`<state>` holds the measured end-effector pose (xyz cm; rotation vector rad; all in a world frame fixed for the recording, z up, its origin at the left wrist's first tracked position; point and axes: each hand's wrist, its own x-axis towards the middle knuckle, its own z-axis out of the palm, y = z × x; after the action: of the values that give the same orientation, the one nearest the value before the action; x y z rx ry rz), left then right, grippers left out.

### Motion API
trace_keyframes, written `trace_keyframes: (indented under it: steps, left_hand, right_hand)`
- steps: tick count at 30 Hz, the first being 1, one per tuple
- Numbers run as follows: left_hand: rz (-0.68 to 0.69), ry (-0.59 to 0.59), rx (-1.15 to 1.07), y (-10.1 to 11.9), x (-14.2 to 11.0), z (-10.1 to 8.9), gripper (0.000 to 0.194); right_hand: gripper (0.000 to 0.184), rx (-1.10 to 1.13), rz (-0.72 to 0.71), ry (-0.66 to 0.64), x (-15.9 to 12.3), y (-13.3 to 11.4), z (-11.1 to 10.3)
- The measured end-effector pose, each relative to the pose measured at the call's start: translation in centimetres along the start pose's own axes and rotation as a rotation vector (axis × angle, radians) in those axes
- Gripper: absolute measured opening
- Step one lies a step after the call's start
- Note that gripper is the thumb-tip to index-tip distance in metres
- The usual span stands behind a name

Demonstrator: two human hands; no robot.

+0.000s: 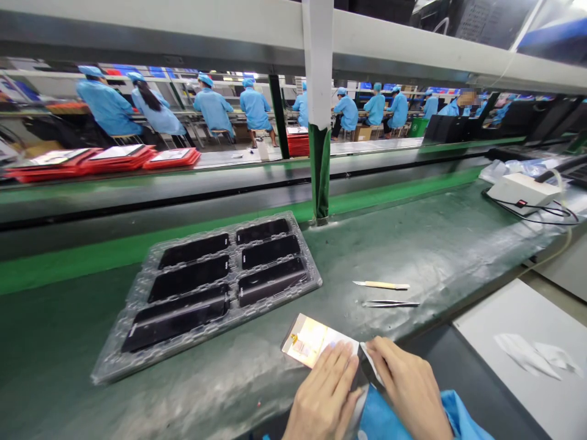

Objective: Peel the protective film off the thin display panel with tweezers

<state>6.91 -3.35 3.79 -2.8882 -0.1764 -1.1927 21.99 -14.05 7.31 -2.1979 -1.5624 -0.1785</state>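
Note:
A phone screen panel point(306, 343) lies back side up near the bench's front edge, with a bright reflective back and a small gold flex piece. My left hand point(323, 391) rests on its near part, fingers stretched flat and close together. Just right of the panel, my right hand point(406, 382) pinches a thin white piece point(373, 362) between thumb and fingers. Whether that piece is cloth or film I cannot tell, as the fingers cover much of it. Beyond my right hand lie tweezers point(392, 304) and a craft knife point(381, 285) with a pale handle.
A clear plastic tray point(313, 278) with several black phone screens stands on the green bench to the left. A post point(320, 171) rises behind it. White wipes point(527, 354) lie on a surface at right, and a white device point(523, 194) with cables stands behind. Co-workers sit across.

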Motion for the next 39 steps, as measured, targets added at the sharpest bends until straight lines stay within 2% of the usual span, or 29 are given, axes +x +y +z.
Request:
trace_keyframes:
  steps: [14, 21, 29, 39]
  left_hand:
    - [-0.003, -0.003, 0.018, 0.13, 0.04, 0.05, 0.030]
    - [-0.009, 0.010, 0.001, 0.10, -0.09, 0.09, 0.030]
    - [-0.019, 0.004, 0.003, 0.27, -0.02, 0.04, 0.030]
    - [-0.038, 0.054, 0.010, 0.44, 0.11, 0.33, 0.029]
  right_hand:
    - [0.054, -0.035, 0.004, -0.001, 0.24, -0.09, -0.07]
    - [0.051, 0.055, 0.022, 0.011, -0.29, 0.16, -0.56]
    - [0.058, -0.137, -0.053, 0.068, 0.39, -0.55, -0.33]
    - [0.057, -0.163, -0.065, 0.085, 0.48, -0.73, -0.41]
